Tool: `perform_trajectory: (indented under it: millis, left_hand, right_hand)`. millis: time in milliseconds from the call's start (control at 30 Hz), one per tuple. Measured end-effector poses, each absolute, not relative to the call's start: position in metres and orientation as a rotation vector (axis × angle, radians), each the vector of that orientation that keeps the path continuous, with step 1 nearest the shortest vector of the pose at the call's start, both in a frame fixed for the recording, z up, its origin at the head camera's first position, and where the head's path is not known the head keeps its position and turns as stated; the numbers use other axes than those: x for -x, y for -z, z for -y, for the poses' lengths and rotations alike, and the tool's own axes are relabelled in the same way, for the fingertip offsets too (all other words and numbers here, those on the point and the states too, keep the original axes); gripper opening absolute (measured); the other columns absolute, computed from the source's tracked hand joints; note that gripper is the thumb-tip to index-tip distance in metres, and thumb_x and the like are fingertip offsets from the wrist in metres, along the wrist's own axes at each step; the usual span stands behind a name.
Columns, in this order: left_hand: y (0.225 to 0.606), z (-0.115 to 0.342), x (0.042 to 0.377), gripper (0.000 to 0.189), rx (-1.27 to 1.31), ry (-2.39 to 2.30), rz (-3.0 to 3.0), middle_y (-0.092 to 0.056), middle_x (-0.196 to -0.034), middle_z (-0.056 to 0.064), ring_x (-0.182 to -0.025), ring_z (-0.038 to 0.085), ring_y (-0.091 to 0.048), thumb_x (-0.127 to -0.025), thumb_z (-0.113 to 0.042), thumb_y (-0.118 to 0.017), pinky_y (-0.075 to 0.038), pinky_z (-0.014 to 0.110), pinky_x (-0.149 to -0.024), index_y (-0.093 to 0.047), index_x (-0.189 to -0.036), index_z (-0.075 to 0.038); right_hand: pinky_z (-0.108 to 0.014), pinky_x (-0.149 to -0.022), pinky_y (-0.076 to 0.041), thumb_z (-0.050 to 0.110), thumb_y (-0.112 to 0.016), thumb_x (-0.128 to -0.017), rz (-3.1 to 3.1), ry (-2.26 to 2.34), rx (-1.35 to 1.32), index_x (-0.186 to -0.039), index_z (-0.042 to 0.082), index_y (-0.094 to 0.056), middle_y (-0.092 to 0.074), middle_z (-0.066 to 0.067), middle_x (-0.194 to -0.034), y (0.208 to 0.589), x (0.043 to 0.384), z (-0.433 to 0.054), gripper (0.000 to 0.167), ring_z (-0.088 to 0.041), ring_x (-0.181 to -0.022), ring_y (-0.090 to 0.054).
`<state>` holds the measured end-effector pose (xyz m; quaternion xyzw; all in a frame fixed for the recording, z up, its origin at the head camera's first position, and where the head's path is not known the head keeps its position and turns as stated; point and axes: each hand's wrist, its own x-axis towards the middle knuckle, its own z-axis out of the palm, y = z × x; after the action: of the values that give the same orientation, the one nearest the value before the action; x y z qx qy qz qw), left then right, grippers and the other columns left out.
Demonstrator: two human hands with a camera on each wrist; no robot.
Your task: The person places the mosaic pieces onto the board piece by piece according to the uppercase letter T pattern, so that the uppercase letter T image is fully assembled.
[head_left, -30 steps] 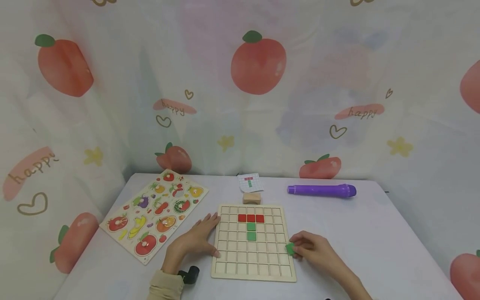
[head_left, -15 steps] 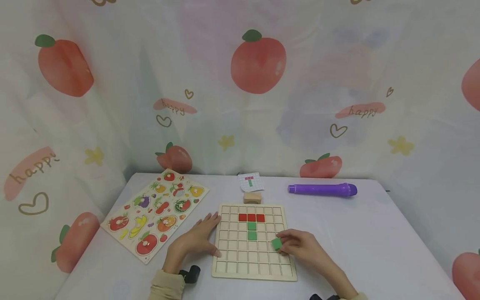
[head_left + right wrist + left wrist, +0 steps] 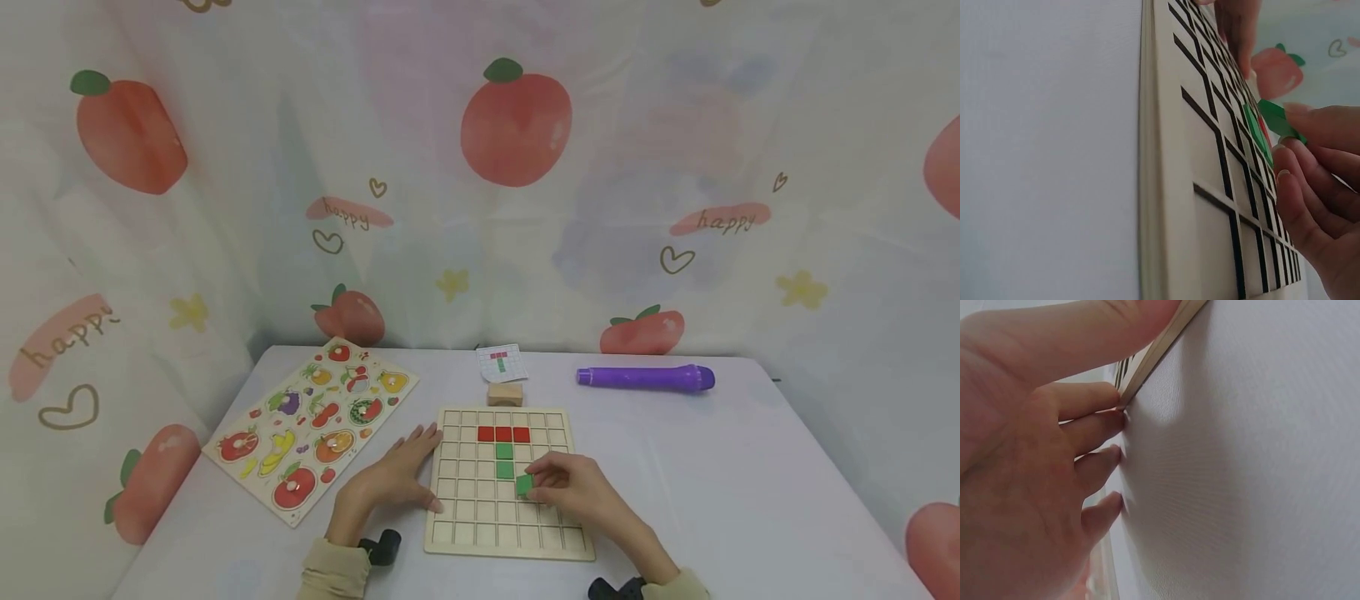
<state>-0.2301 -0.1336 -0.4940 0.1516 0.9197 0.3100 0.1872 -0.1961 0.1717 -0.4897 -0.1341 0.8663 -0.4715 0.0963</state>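
Observation:
A wooden grid board (image 3: 465, 533) lies in the middle of the table, with three red tiles (image 3: 503, 434) in a row and two green tiles (image 3: 505, 470) in a column below the middle one. My right hand (image 3: 573, 487) pinches another green tile (image 3: 524, 485) between thumb and fingers, just above the board and right of the column; the right wrist view shows this green tile (image 3: 1277, 119) tilted. My left hand (image 3: 393, 475) rests at the board's left edge, thumb and fingertips touching it. In the left wrist view the left hand (image 3: 1035, 456) has its fingers extended against the table and board edge.
Behind the board stand a small wooden block (image 3: 505, 394) and a card (image 3: 502, 363) printed with a red and green T pattern. A fruit puzzle board (image 3: 311, 425) lies at the left. A purple microphone-shaped object (image 3: 645, 378) lies at the back right.
My right hand has carried the green tile leftward from the board's right edge to a place over the grid near the green column. The left hand has stayed put.

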Motion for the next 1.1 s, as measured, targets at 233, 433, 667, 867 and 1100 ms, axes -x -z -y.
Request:
perform_trajectory:
  millis: [233,433,667,867,1100]
  left_hand:
    - [0.494,0.134,0.230,0.111,-0.436,-0.884,-2.586,-0.026,-0.170,0.013,-0.160,0.033,-0.014,-0.067,-0.025,-0.096,-0.011,0.055,-0.132,-0.037,-0.159,-0.003]
    - [0.494,0.134,0.229,0.112,-0.443,-0.889,-2.582,-0.025,-0.170,0.013,-0.160,0.034,-0.013,-0.067,-0.025,-0.096,-0.011,0.055,-0.132,-0.036,-0.159,-0.003]
    - [0.493,0.133,0.228,0.112,-0.442,-0.889,-2.583,-0.025,-0.171,0.012,-0.160,0.033,-0.013,-0.067,-0.026,-0.096,-0.011,0.055,-0.132,-0.036,-0.159,-0.004]
    - [0.491,0.133,0.226,0.111,-0.429,-0.893,-2.580,-0.025,-0.170,0.012,-0.160,0.033,-0.013,-0.067,-0.024,-0.096,-0.010,0.055,-0.132,-0.036,-0.159,-0.003]
    - [0.492,0.134,0.226,0.111,-0.437,-0.897,-2.572,-0.024,-0.171,0.012,-0.160,0.033,-0.013,-0.068,-0.025,-0.096,-0.010,0.055,-0.132,-0.036,-0.159,-0.004]
  right_hand:
    - [-0.018,-0.070,-0.058,0.014,-0.083,-0.085,-2.552,1.369,0.489,-0.107,0.003,-0.075,-0.072,-0.002,-0.092,0.490,0.200,-0.161,0.025,-0.012,-0.081,-0.065]
    - [-0.018,-0.068,-0.055,0.014,-0.083,-0.086,-2.563,1.319,0.517,-0.104,0.005,-0.075,-0.070,0.001,-0.089,0.493,0.202,-0.154,0.022,-0.011,-0.079,-0.063]
    - [-0.016,-0.063,-0.051,0.012,-0.083,-0.086,-2.574,1.282,0.549,-0.104,0.005,-0.075,-0.068,0.003,-0.086,0.497,0.202,-0.149,0.021,-0.007,-0.074,-0.058]
    - [-0.017,-0.061,-0.050,0.008,-0.082,-0.085,-2.580,1.263,0.558,-0.105,0.004,-0.075,-0.065,0.004,-0.083,0.500,0.200,-0.147,0.023,-0.007,-0.073,-0.056]
    - [-0.017,-0.061,-0.051,0.005,-0.080,-0.086,-2.594,1.246,0.585,-0.109,0.002,-0.074,-0.064,0.004,-0.085,0.500,0.198,-0.147,0.025,-0.006,-0.074,-0.056]
